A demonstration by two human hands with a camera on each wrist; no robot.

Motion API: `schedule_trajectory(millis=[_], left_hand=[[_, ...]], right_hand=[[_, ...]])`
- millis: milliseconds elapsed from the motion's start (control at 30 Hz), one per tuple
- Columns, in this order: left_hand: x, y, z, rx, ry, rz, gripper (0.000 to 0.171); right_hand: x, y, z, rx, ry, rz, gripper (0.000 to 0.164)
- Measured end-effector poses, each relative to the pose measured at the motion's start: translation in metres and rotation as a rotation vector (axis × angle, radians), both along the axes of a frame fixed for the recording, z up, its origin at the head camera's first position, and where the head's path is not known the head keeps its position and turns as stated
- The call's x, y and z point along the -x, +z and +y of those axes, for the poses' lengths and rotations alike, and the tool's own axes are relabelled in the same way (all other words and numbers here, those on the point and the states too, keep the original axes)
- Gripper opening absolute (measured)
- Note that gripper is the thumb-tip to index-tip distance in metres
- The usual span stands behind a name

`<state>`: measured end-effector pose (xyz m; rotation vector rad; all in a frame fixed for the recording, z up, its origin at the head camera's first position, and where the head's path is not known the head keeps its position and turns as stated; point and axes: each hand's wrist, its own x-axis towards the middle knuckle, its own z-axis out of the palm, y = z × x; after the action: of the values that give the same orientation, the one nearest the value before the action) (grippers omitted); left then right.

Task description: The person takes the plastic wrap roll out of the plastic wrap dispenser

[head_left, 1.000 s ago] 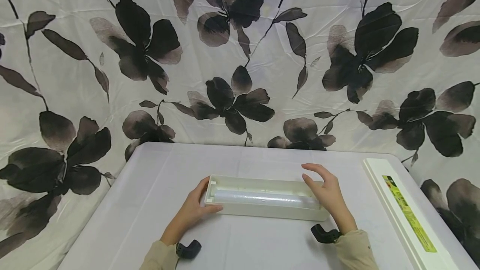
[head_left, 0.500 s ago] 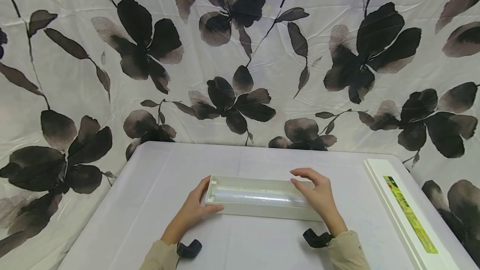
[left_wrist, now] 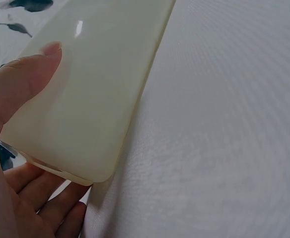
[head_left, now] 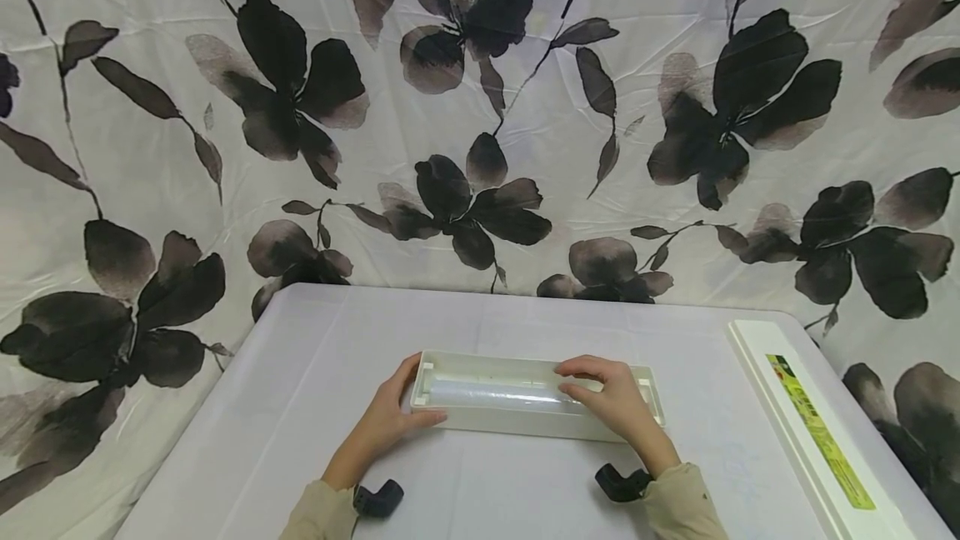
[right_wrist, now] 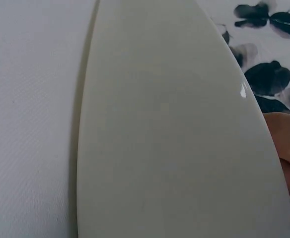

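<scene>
Box (head_left: 517, 425) set on counter (head_left: 480, 490), left end held in left hand (head_left: 393, 407); roll (head_left: 487, 394) laid inside, partly covered by right hand (head_left: 618, 398). Panel (head_left: 813, 432) laid right of both hands; cloth (head_left: 570, 132) hung beyond them, behind counter.

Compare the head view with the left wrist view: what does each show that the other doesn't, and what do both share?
Only the head view shows the pale roll inside the white box, the right hand over that box, and the white case with a yellow label.

Only the left wrist view shows the inner side of the fingers of the left hand, by the box's end.

Both show the left hand gripping the box, the white tabletop and floral cloth.
</scene>
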<state>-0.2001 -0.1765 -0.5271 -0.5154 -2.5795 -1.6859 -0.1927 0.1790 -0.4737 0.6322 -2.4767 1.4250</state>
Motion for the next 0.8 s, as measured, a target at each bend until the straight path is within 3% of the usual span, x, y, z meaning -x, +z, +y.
schedule_trajectory(millis=[467, 800], left_hand=[[0.0, -0.001, -0.001, 0.0, -0.003, 0.003, 0.092], [-0.001, 0.0, -0.001, -0.001, -0.003, -0.004, 0.091]], right_hand=[[0.005, 0.001, 0.0, -0.185, 0.083, -0.177, 0.03], [0.014, 0.0, 0.0, -0.275, 0.15, -0.247, 0.028]])
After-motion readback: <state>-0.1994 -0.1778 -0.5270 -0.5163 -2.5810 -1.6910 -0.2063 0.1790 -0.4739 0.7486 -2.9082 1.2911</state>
